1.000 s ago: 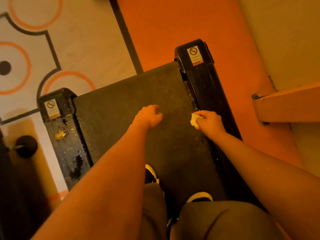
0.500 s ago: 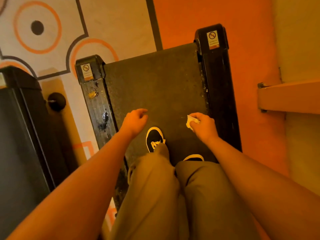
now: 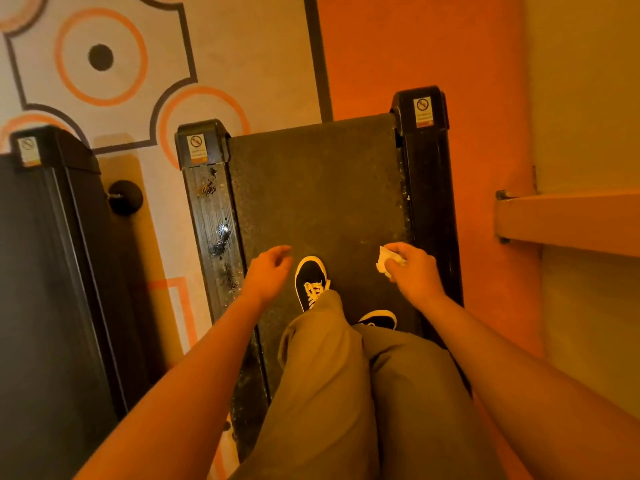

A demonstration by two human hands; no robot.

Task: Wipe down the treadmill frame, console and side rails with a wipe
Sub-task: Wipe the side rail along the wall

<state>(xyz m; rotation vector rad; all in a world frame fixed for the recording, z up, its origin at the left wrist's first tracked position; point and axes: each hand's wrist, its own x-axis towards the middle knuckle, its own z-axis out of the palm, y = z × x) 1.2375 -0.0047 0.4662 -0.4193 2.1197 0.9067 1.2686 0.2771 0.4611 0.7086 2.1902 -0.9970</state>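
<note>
I stand on the dark treadmill belt [image 3: 318, 188], looking down at its rear end. A crumpled white wipe [image 3: 385, 260] is pinched in my right hand [image 3: 414, 271], which hovers above the belt close to the black right side rail [image 3: 431, 202]. My left hand [image 3: 266, 273] holds nothing, fingers loosely curled, just right of the left side rail [image 3: 209, 216]. That left rail shows wet, shiny smears and a yellowish stain. Both rails end in black caps with warning stickers. My legs and black shoes [image 3: 311, 282] cover the near belt.
A second black treadmill [image 3: 45, 258] stands to the left, with a round black foot [image 3: 126, 197] between the machines. The floor is white with orange circles on the left and orange on the right. A beam [image 3: 568, 220] juts from the right wall.
The view has risen and shifted, so the neighbouring treadmill came into sight. Both hands pulled back from the belt's end toward my feet, and my left fist loosened. The wipe stays in my right hand.
</note>
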